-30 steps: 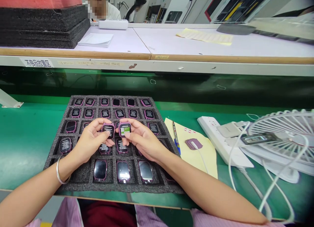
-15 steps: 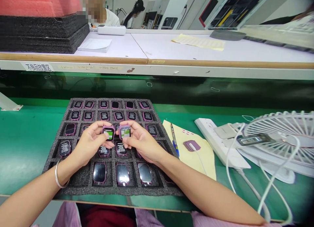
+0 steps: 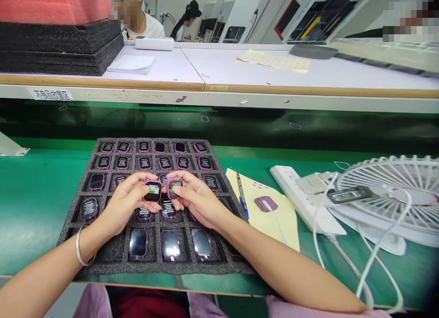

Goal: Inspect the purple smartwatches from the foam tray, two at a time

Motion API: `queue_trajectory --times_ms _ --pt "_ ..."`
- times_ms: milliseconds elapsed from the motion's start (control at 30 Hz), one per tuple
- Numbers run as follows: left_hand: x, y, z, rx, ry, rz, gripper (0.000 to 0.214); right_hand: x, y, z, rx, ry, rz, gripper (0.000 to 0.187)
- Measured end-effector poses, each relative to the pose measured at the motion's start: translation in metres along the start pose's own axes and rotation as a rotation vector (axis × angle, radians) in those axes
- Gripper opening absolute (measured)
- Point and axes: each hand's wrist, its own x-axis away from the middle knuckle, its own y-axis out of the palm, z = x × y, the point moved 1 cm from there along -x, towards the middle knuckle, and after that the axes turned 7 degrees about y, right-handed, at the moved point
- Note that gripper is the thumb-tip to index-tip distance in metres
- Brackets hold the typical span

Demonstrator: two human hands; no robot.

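My left hand (image 3: 125, 201) is closed around a purple-framed smartwatch body (image 3: 152, 190) whose lit screen shows green and white. A second purple smartwatch body (image 3: 175, 188) is gripped in my right hand (image 3: 200, 199), with the thumb over its screen. Both watches are held side by side above a dark grey foam tray (image 3: 113, 267). Several more purple watches sit in the tray's compartments, many with white text on black screens. Three in the front row, such as this watch (image 3: 170, 244), have blank, glossy screens. My hands and forearms hide some compartments.
Right of the tray are a pen (image 3: 243, 196), yellow paper (image 3: 290, 224), a purple pad with a white cable plug (image 3: 266, 204), a power strip (image 3: 305, 199) and a white fan (image 3: 394, 190). Black foam (image 3: 61, 45) is stacked on the shelf (image 3: 192, 64). People sit beyond it.
My right thumb has moved from the watch's lower edge onto its screen. The left watch's display now shows more white and less green. Both hands stay over the tray.
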Motion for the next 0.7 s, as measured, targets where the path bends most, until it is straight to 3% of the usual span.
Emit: queue_trajectory --times_ms 700 --pt "-0.0004 0.0012 0.0032 -0.014 0.021 -0.003 0.032 0.003 0.0036 -0.0028 -0.031 0.004 -0.03 0.032"
